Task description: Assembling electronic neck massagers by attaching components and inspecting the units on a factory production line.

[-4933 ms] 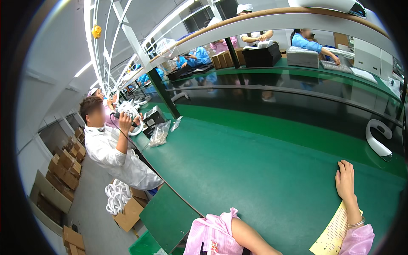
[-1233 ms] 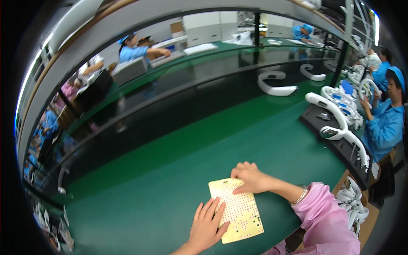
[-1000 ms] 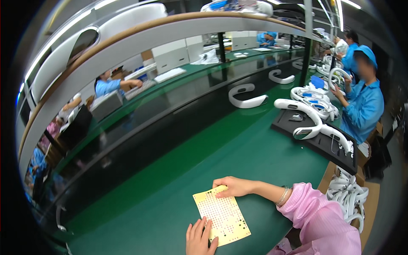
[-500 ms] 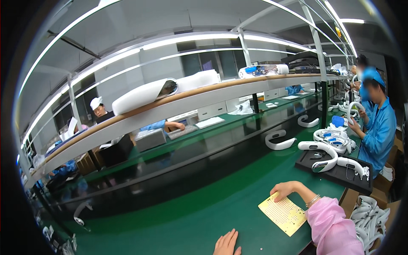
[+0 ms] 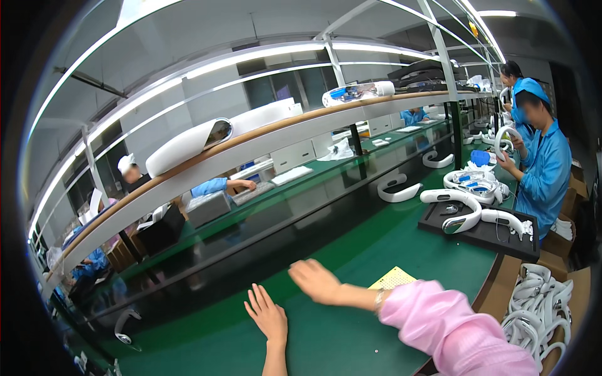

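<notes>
My left hand (image 5: 268,315) rests palm down on the green work surface (image 5: 326,338), its fingers spread. My right hand (image 5: 315,281) is stretched out to the left across the surface, a little farther away than the left hand, with fingers extended and nothing visible in it. Under my right forearm, in its pink sleeve, lies a yellow sheet (image 5: 395,276) with rows of small dots; the sleeve covers its nearer part. A tiny pale piece (image 5: 376,351) is on the surface near me.
At the right, a black tray (image 5: 527,249) holds white neck-band-shaped devices (image 5: 461,207). A cardboard box (image 5: 498,285) of similar white parts stands below the table edge. Another white device (image 5: 399,190) lies beyond. A co-worker in blue (image 5: 545,163) holds a white ring-shaped part.
My right hand has let go of the yellow sheet and moved left. My left hand has come farther onto the surface, more forearm showing. The view has shifted slightly.
</notes>
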The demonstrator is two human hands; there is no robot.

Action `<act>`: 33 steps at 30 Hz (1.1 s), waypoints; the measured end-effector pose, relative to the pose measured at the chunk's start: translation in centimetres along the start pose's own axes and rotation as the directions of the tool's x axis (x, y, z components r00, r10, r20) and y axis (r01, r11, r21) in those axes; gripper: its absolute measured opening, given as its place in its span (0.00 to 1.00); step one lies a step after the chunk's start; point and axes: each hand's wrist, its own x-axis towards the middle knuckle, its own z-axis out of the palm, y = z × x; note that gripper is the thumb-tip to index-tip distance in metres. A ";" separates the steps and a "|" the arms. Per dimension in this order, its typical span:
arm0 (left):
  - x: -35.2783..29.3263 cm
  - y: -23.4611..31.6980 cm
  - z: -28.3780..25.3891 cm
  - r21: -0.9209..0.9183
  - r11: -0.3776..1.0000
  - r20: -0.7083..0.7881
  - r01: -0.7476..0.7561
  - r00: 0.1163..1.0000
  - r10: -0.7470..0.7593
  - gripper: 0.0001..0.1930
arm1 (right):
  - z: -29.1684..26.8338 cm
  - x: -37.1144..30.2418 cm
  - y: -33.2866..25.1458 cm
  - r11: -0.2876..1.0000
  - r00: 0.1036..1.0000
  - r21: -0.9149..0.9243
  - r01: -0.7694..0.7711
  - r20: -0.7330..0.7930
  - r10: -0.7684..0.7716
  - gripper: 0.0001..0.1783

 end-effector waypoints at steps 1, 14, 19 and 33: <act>0.3 -0.3 0.2 0.032 0.999 -0.003 0.015 1.000 -0.015 0.38 | 1.2 1.1 -1.6 0.998 0.998 -0.029 0.060 -0.013 -0.061 0.26; 1.7 -3.1 3.6 -0.136 0.980 -0.173 -0.147 0.977 0.122 0.20 | 10.6 3.5 -8.4 0.913 0.915 0.103 -0.394 -0.051 0.400 0.28; 4.3 2.6 -3.5 -0.292 0.889 -0.472 -0.353 0.862 0.187 0.18 | 10.6 3.7 -8.4 0.868 0.869 0.041 -0.495 0.060 0.492 0.30; 0.8 6.0 -28.1 -0.845 0.088 -0.462 -0.528 0.802 0.378 0.06 | 11.1 4.7 -8.2 0.866 0.833 -0.155 -0.476 0.237 0.500 0.32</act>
